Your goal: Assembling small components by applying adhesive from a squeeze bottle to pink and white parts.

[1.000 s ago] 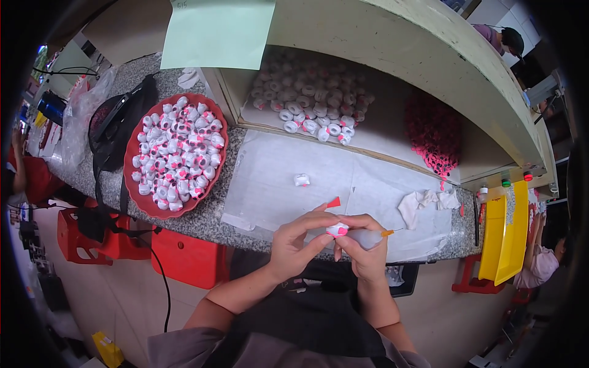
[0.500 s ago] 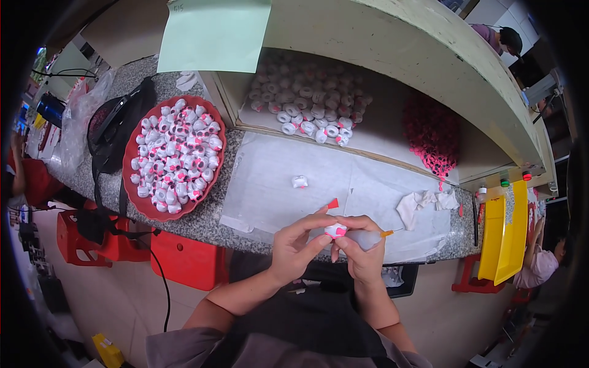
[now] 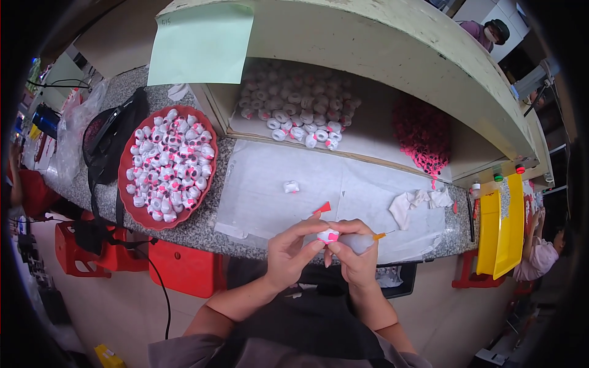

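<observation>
Head view: left hand and right hand pinching white-and-pink piece over white sheet's near edge; right hand also gripping orange-tipped bottle. Second piece lying on sheet; red dish standing left of sheet.

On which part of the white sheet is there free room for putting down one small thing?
The widest bare patch of the white sheet lies between the lone white-and-pink piece and the crumpled cloth scraps, beyond the right hand. A smaller one lies left of that piece, toward the red scalloped tray. Crowded: the tray, and the heaps of white pieces and pink pieces.
</observation>
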`<move>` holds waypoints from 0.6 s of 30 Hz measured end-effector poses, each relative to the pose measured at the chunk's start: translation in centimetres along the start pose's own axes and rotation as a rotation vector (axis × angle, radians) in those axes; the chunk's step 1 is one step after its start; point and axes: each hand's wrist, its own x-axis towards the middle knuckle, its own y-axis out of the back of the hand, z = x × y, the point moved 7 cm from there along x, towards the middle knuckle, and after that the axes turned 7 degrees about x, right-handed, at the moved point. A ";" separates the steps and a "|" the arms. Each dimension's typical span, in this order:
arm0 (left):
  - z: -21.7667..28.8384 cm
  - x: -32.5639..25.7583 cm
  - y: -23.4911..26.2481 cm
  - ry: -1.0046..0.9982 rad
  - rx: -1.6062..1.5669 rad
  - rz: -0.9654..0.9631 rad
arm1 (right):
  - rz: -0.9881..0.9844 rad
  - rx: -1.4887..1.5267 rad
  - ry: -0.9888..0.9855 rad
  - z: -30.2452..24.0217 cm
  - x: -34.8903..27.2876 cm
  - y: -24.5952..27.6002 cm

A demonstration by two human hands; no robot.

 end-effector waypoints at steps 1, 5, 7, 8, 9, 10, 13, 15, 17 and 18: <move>0.0 -0.1 -0.1 0.004 -0.001 -0.010 | 0.003 -0.023 0.009 0.0 -0.1 0.0; -0.3 0.1 -0.4 0.050 -0.035 -0.013 | 0.026 -0.022 0.024 -0.5 -0.1 0.3; -0.6 0.2 -0.3 0.051 -0.063 -0.017 | 0.005 -0.067 -0.076 -0.4 0.1 0.4; -0.8 0.3 -0.2 0.054 -0.089 -0.019 | 0.009 -0.069 -0.077 -0.6 0.1 0.5; -0.7 0.5 -0.1 0.057 -0.092 -0.018 | -0.024 -0.097 -0.089 -0.8 0.2 0.4; -0.4 0.7 -0.3 0.024 -0.069 -0.068 | -0.059 -0.125 -0.102 -0.9 0.1 0.2; 1.4 0.4 -0.4 -0.064 0.005 -0.160 | -0.069 -0.084 -0.103 -1.3 -0.5 -0.6; 4.8 0.0 -0.8 -0.196 0.198 -0.239 | -0.175 -0.090 -0.016 -2.8 -1.4 -2.9; 10.0 -1.6 -2.2 -0.453 0.459 -0.276 | -0.498 -0.160 0.181 -4.8 -2.4 -5.8; 11.2 -2.6 -2.7 -0.552 0.530 -0.316 | -0.576 -0.125 0.205 -5.7 -2.6 -7.1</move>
